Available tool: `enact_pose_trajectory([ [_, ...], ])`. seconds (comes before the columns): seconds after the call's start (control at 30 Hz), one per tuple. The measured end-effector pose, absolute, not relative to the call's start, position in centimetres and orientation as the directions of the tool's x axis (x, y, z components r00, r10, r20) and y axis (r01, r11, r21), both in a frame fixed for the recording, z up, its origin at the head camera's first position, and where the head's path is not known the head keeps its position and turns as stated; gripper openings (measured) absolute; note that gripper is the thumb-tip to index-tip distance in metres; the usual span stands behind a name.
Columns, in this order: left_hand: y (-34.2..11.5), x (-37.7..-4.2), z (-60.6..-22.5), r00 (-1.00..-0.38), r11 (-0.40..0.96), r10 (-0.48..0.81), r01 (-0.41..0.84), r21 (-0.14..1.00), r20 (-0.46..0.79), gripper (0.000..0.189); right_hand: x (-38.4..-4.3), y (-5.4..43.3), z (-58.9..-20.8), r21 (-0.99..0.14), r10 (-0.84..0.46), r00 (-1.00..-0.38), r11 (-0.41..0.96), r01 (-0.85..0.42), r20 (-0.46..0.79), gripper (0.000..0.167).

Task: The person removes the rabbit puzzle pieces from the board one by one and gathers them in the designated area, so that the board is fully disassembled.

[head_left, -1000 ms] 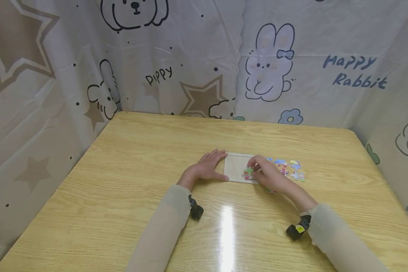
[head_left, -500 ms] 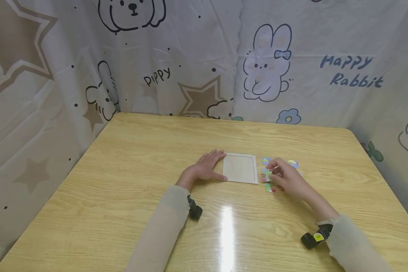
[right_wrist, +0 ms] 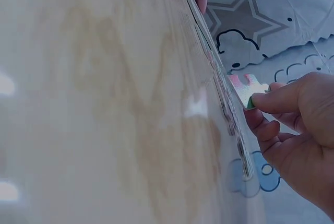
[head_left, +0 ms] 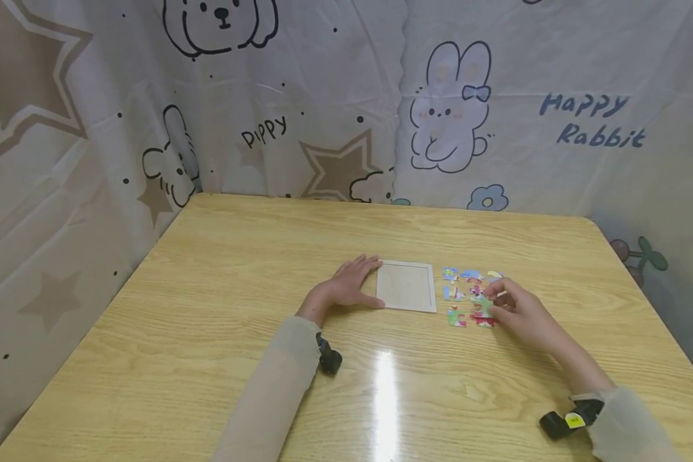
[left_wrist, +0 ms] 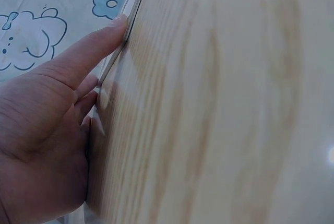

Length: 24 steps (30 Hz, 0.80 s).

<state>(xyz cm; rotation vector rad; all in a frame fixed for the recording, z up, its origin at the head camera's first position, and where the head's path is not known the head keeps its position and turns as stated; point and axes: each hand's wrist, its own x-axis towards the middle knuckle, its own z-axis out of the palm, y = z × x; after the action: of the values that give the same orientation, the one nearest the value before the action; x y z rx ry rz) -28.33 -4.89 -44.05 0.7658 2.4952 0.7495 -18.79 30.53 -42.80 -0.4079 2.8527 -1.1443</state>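
Observation:
My left hand (head_left: 351,283) lies at the left edge of a shallow wooden puzzle tray (head_left: 405,287), thumb and fingers spread along its rim. In the left wrist view the thumb (left_wrist: 99,46) touches the tray's edge. To the right of the tray, my right hand (head_left: 520,311) pinches a green and red jigsaw piece (right_wrist: 246,89) between thumb and fingers, over the laid-out pieces. Beneath and beside it lie several colourful jigsaw pieces (head_left: 452,293) in loose rows, some of them hidden by the hand. The tray shows bare wood inside its rim.
All of this is on a wood-grain table (head_left: 254,256). A printed curtain (head_left: 323,96) hangs behind the table and along both sides. A bright light reflection (head_left: 385,398) shows on the tabletop near the front.
My right hand has moved right with the jigsaw piece, from over the tray to over the laid-out pieces. The left hand stays at the tray's left edge.

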Motion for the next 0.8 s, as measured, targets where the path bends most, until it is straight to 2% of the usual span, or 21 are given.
enact_pose_trajectory([
  [0.37,-4.9,-28.4,-44.1,-0.758,0.700,0.611,0.385,0.601,-0.227,0.093,-17.7,32.8,-42.7,-0.648,-0.199,-0.979,0.741,-0.177,0.039,0.022],
  [0.8,-4.9,-28.2,-43.8,-0.757,0.700,0.611,0.382,0.603,-0.230,0.092,-16.5,34.8,-43.4,-0.644,-0.194,-0.979,0.741,-0.191,0.067,0.023],
])
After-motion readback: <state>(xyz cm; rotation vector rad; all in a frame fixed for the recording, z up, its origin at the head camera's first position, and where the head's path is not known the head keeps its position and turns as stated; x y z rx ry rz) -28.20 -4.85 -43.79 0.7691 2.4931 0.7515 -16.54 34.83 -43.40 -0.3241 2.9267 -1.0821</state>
